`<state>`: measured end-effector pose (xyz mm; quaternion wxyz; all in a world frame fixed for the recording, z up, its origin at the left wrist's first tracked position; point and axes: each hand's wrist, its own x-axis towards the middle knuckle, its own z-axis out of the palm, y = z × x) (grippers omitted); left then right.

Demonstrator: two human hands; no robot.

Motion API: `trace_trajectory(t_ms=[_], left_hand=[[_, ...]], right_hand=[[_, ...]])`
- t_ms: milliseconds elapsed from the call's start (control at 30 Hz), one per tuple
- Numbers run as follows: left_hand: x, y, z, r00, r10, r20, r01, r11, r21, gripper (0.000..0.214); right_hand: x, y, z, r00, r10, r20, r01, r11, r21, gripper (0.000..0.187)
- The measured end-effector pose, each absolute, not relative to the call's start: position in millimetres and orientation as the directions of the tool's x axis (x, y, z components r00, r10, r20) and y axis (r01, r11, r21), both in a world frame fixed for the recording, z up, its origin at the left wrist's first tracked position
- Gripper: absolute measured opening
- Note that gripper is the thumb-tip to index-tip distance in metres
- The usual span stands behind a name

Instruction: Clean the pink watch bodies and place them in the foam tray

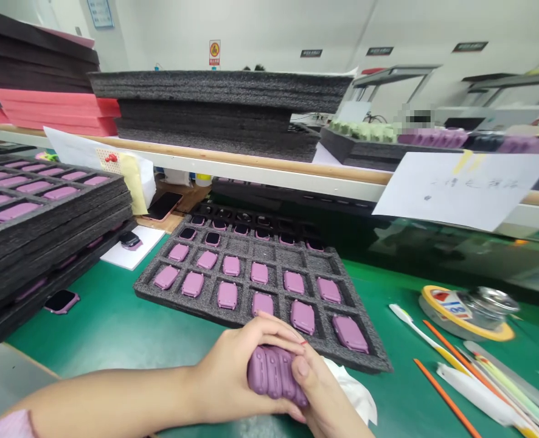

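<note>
Both my hands are closed round a small stack of purple watch cases (274, 372), held on edge side by side just in front of the foam tray. My left hand (230, 371) wraps it from the left, fingers over the top and thumb below. My right hand (326, 389) presses against it from the right, its thumb on the front face. Behind them lies a black foam tray (374, 340) with purple watch cases in its two front rows and dark-faced watches in back compartments. A white cloth or tissue (358, 389) lies under my right hand.
At left, stacked foam trays (55, 237) hold more purple cases; a watch (62, 301) lies beside them, another (130, 240) on white paper. At right are a tape roll with a metal-topped container (468, 310), a toothbrush (427, 337) and orange sticks (445, 395). A shelf (251, 164) spans behind.
</note>
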<state>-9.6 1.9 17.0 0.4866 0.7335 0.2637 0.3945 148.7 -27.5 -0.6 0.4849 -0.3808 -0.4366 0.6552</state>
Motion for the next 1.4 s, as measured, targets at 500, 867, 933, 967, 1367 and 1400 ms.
trace_trajectory(t_ms=[500,867,933,967,1367,1400], left_hand=[[-12,7,-9,0.532,0.846,-0.03,0.296,-0.153,0.943,0.045],[6,4,-3,0.726,0.688,0.008,0.398,-0.429,0.811,0.039],[7,3,4,0.707,0.707,-0.034,0.43,-0.39,0.814,0.042],[7,3,7,0.701,0.711,-0.049,0.437,-0.375,0.818,0.043],[6,5,1,0.708,0.706,0.002,0.373,-0.377,0.848,0.04],[6,6,1,0.712,0.702,0.009,0.367,-0.383,0.848,0.037]], right_hand=[[262,-47,25,0.129,0.974,0.187,0.714,0.04,-0.699,0.035],[367,-37,0,0.149,0.882,0.447,0.951,-0.003,-0.31,0.039],[350,-37,5,0.12,0.869,0.48,0.949,0.041,-0.312,0.039],[338,-37,9,0.09,0.861,0.501,0.946,0.084,-0.313,0.037],[189,-43,42,-0.473,0.736,0.485,0.57,0.675,-0.468,0.016],[186,-42,42,-0.493,0.729,0.475,0.582,0.682,-0.442,0.016]])
